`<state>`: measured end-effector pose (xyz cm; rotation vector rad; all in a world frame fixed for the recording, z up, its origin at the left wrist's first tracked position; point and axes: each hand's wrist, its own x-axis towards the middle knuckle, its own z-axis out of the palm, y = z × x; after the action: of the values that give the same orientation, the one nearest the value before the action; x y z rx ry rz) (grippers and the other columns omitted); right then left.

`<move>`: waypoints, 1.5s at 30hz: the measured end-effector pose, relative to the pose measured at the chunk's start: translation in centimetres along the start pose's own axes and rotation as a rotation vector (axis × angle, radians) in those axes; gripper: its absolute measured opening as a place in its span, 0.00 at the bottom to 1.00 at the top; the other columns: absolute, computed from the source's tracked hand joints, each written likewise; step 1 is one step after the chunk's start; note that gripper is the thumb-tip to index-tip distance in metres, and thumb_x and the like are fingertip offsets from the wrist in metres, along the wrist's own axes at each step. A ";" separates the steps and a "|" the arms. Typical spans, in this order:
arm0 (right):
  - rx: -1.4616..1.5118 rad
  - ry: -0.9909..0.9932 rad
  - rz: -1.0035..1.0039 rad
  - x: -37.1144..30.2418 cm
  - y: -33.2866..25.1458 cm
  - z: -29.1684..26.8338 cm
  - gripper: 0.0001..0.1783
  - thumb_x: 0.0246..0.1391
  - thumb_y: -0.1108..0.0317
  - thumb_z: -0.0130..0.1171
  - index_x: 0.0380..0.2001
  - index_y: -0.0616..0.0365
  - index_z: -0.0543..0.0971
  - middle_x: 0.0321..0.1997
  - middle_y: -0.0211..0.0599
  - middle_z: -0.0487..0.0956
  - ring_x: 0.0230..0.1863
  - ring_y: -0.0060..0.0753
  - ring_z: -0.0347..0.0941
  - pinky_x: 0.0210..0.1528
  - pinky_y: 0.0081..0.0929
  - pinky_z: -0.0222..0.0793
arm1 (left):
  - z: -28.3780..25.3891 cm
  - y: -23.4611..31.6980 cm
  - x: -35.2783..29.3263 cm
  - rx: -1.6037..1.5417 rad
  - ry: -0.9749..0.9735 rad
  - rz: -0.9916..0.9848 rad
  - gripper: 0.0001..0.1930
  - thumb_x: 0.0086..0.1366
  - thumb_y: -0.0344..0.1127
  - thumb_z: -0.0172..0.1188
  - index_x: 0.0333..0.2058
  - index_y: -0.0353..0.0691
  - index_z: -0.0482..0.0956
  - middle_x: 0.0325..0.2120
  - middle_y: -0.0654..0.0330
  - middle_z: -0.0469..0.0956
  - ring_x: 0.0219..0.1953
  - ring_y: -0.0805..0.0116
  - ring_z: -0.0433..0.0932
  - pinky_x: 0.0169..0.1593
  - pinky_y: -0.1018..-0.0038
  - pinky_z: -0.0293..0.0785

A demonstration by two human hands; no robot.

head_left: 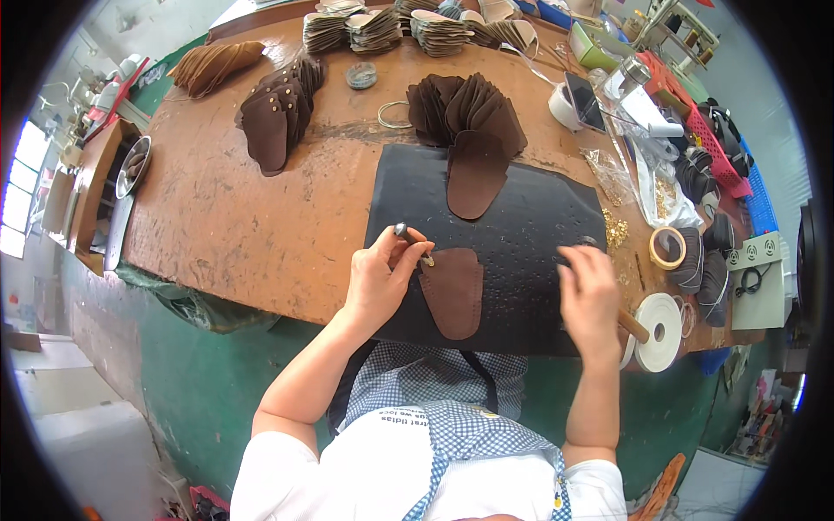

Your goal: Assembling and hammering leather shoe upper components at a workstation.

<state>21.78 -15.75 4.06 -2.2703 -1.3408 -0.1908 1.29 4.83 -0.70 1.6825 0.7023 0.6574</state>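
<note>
My left hand [375,280] pinches a short dark metal punch rod [410,235] with a shiny top end. Its lower end is at the upper left edge of a brown leather piece [455,300], which lies flat on a black mat [530,300]. To the right, my right hand [591,295] is closed around a hammer; its wooden handle [634,326] sticks out by the wrist, and the dark head [588,241] shows just past the fingers. Most of the grip is hidden under the hand. Beyond the mat's middle, another leather piece [476,184] overlaps a fanned stack [465,108].
Left of that stack lie leather pieces with studs [268,130]. Small gold fittings [616,229], a tape roll [667,247] and a white roll [658,333] sit at the right. A phone [584,102] and metal flask [627,78] stand farther back. A metal bowl [134,165] is far left.
</note>
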 end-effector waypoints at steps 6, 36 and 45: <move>-0.006 -0.212 0.306 -4.7 7.1 -3.3 0.18 0.55 0.71 0.64 0.49 0.62 0.76 0.46 0.48 0.77 0.49 0.54 0.74 0.51 0.44 0.69 | 1.0 -0.4 0.2 0.170 -0.047 0.117 0.05 0.71 0.27 0.58 0.42 0.31 0.77 0.33 0.57 0.86 0.35 0.73 0.85 0.40 0.78 0.80; 0.774 0.116 -0.140 1.2 -7.1 -5.2 0.07 0.61 0.79 0.53 0.40 0.71 0.79 0.24 0.39 0.77 0.22 0.26 0.70 0.27 0.24 0.67 | 2.0 -2.4 -1.1 0.602 0.081 0.493 0.06 0.66 0.30 0.64 0.37 0.36 0.78 0.29 0.55 0.85 0.27 0.59 0.85 0.28 0.69 0.80; 0.466 0.093 -0.391 4.1 -8.5 -6.6 0.11 0.62 0.77 0.53 0.47 0.67 0.78 0.26 0.36 0.77 0.21 0.26 0.69 0.23 0.22 0.63 | 2.4 -2.6 -0.8 0.585 0.153 0.561 0.05 0.65 0.30 0.63 0.36 0.37 0.77 0.22 0.55 0.81 0.23 0.58 0.82 0.25 0.68 0.77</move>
<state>17.47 -12.34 14.17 -1.5902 -1.5766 -0.0982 2.24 3.17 -3.74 2.4300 0.5541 1.0501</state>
